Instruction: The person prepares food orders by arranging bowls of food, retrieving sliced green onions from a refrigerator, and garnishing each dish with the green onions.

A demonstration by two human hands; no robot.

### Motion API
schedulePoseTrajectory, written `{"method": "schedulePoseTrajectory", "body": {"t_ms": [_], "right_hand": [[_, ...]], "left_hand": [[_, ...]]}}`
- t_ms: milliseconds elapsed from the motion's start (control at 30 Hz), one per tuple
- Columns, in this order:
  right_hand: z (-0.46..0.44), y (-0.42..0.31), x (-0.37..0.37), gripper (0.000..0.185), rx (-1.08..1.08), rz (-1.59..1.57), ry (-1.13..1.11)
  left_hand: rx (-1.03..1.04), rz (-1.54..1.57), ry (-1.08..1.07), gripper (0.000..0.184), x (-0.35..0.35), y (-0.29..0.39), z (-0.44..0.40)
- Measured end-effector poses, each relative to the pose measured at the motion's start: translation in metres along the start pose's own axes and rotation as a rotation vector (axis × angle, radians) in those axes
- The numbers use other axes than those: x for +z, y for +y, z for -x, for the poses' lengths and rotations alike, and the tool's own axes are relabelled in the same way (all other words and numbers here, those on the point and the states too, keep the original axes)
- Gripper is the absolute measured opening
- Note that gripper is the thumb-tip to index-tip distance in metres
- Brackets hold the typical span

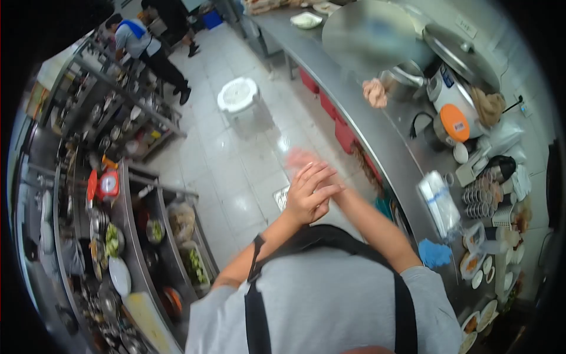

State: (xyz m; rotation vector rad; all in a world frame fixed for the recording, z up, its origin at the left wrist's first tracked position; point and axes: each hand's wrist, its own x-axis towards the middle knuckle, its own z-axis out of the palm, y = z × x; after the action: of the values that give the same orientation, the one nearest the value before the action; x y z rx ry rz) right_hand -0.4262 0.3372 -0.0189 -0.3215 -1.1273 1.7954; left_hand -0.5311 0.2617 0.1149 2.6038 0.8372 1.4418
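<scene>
My left hand lies across my right hand, its fingers curled over the back of that hand near the wrist. The fingers of my right hand are a pinkish smear of motion beyond the left one, so their shape cannot be made out. Both hands are held in front of my chest, above the tiled floor. I see no tool in either. A dark apron covers part of my grey shirt.
To the right runs a steel counter with a rice cooker, plastic bags and a blue glove-like item. A white stool stands ahead. Shelves with a red scale line the left; a person bends farther off.
</scene>
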Motion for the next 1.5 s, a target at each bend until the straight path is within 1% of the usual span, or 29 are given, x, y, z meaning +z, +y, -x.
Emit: {"method": "schedulePoseTrajectory", "body": {"t_ms": [33, 100, 167, 200, 267, 367, 467, 533, 567, 600, 633, 667, 733, 800, 833, 900, 933, 1000, 1033, 1067, 1133, 1200, 1233, 1267, 1333, 1367, 1433, 1467, 1500], "right_hand": [[-0.022, 0.021, 0.019, 0.045, 0.103, -0.345, -0.156], [-0.056, 0.026, 0.067, 0.042, 0.337, -0.516, 0.002], [-0.085, -0.016, 0.101, 0.036, 0.540, -0.348, 0.316], [-0.097, -0.024, 0.102, 0.034, 0.635, -0.344, 0.309], [-0.120, -0.018, 0.104, 0.036, 0.301, 0.080, 0.176], [-0.165, 0.000, 0.066, 0.042, -0.340, 1.210, -0.153], [-0.206, 0.020, 0.008, 0.044, -0.287, 1.188, -0.300], [-0.242, 0.023, -0.042, 0.044, -0.256, 1.469, -0.243], [-0.252, 0.020, -0.068, 0.038, -0.045, 1.584, -0.180], [-0.259, 0.022, -0.092, 0.033, 0.165, 1.678, -0.136], [-0.273, 0.025, -0.119, 0.031, 0.323, 1.636, -0.208], [-0.287, 0.031, -0.147, 0.029, 0.486, 1.592, -0.275], [-0.311, 0.042, -0.180, 0.029, 0.296, 1.322, -0.120], [-0.349, 0.030, -0.181, 0.025, 0.452, 1.408, -0.141], [-0.373, 0.018, -0.175, 0.023, 0.528, 1.453, -0.147], [-0.415, 0.022, -0.170, 0.015, 0.503, 1.463, -0.061], [-0.434, 0.027, -0.168, 0.015, 0.491, 1.467, -0.015], [-0.466, 0.049, -0.171, 0.020, 0.299, 1.351, 0.112], [-0.483, 0.055, -0.171, 0.024, 0.204, 1.294, 0.188], [-0.501, 0.060, -0.173, 0.023, 0.337, 1.363, 0.162], [-0.536, 0.058, -0.168, 0.025, 0.609, 1.460, 0.173], [-0.549, 0.052, -0.173, 0.027, 0.309, 1.478, 0.286], [-0.544, 0.047, -0.175, 0.028, 0.182, 1.499, 0.328], [-0.538, 0.020, -0.168, 0.027, 0.242, 1.427, 0.489], [-0.535, -0.059, -0.156, 0.024, 0.327, 1.265, 0.765], [-0.516, -0.080, -0.172, 0.022, 0.181, 1.219, 0.941], [-0.473, -0.163, -0.185, 0.019, 0.134, 1.195, 1.372], [-0.444, -0.210, -0.196, 0.019, -0.041, 1.166, 1.417], [-0.426, -0.260, -0.188, 0.020, 0.004, 1.307, 1.614]], "left_hand": [[-0.063, -0.001, 0.081, 0.031, 0.000, -0.031, 0.011], [-0.226, -0.046, 0.172, 0.043, -0.002, -0.087, 0.045], [-0.504, -0.216, 0.146, 0.054, -0.016, -0.125, 0.066], [-0.689, -0.331, 0.108, 0.059, -0.021, -0.137, 0.075], [-1.227, -0.147, 0.145, 0.061, -0.003, -0.189, 0.121], [-1.294, 1.359, 0.477, 0.061, -0.004, -0.246, 0.111], [-1.448, 1.921, 0.605, 0.053, -0.026, -0.292, 0.029], [-1.318, 1.901, 0.589, 0.047, -0.045, -0.334, -0.001], [-1.258, 1.886, 0.607, 0.044, -0.057, -0.355, -0.008], [-1.232, 1.749, 0.774, 0.037, -0.075, -0.382, -0.007], [-1.185, 1.601, 0.922, 0.030, -0.098, -0.418, -0.009], [-1.126, 1.480, 0.950, 0.027, -0.129, -0.442, -0.017], [-1.121, 1.204, 1.054, 0.023, -0.176, -0.471, -0.022], [-1.173, 0.889, 1.188, 0.020, -0.204, -0.498, -0.020], [-1.133, 0.993, 1.157, 0.019, -0.211, -0.507, -0.011], [-1.047, 1.204, 1.077, 0.018, -0.225, -0.525, 0.027], [-1.090, 1.218, 1.125, 0.018, -0.226, -0.538, 0.048], [-1.179, 1.259, 1.205, 0.018, -0.226, -0.565, 0.090], [-1.294, 1.195, 1.263, 0.019, -0.231, -0.576, 0.100], [-1.405, 1.131, 1.303, 0.022, -0.234, -0.592, 0.108], [-1.619, 0.708, 1.147, 0.029, -0.237, -0.620, 0.113], [-1.758, 0.502, 0.940, 0.040, -0.235, -0.671, 0.150], [-1.895, 0.470, 0.765, 0.042, -0.232, -0.690, 0.158], [-2.017, 0.412, 0.586, 0.044, -0.231, -0.711, 0.156], [-1.927, 0.355, 0.219, 0.042, -0.212, -0.765, 0.139], [-1.867, 0.323, 0.064, 0.042, -0.200, -0.784, 0.127], [-1.587, 0.468, -0.045, 0.039, -0.163, -0.821, 0.071], [-1.411, 0.412, -0.176, 0.038, -0.141, -0.831, 0.033], [-1.225, 0.358, -0.289, 0.037, -0.116, -0.837, -0.009]]}}
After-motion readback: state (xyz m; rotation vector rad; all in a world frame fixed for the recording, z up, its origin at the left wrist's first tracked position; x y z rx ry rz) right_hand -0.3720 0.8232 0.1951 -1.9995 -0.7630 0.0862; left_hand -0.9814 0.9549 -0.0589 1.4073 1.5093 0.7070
